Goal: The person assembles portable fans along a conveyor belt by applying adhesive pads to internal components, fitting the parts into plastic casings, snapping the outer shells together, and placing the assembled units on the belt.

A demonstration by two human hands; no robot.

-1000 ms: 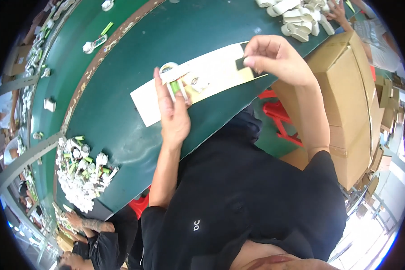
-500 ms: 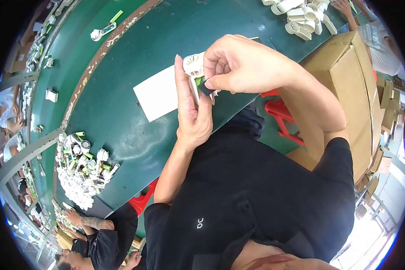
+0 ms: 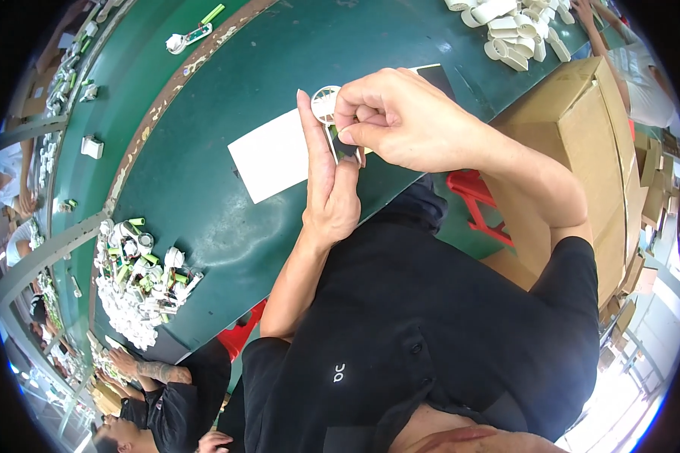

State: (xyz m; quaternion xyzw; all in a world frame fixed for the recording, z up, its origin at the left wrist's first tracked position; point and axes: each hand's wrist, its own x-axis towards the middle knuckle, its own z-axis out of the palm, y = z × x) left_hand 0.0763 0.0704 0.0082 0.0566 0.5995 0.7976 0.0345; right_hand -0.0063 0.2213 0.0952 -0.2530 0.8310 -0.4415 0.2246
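My left hand (image 3: 329,198) is wrapped round a white handheld fan housing (image 3: 325,103), whose round, spoked head points away from me. A small black pad (image 3: 346,146) lies over the open handle part, close to the left thumb. The fingers of my right hand (image 3: 412,121) come in from the right and pinch at the pad's upper edge, just below the fan's head. Fingers hide most of the handle and its inside. Below the hands, a white sheet (image 3: 268,157) lies on the green table (image 3: 234,98).
A heap of white fan parts with green cells (image 3: 140,275) sits at left. White curved shells (image 3: 513,34) are piled at far right. A large carton (image 3: 566,136) and red stool (image 3: 480,200) stand right. Beyond the worn ledge, a green belt (image 3: 140,83) carries parts. A co-worker (image 3: 170,400) sits lower left.
The black pad has gone from tilted up in my right fingers to lying lower along the handle. Both hands have shifted slightly, and the green cell there is now mostly covered.
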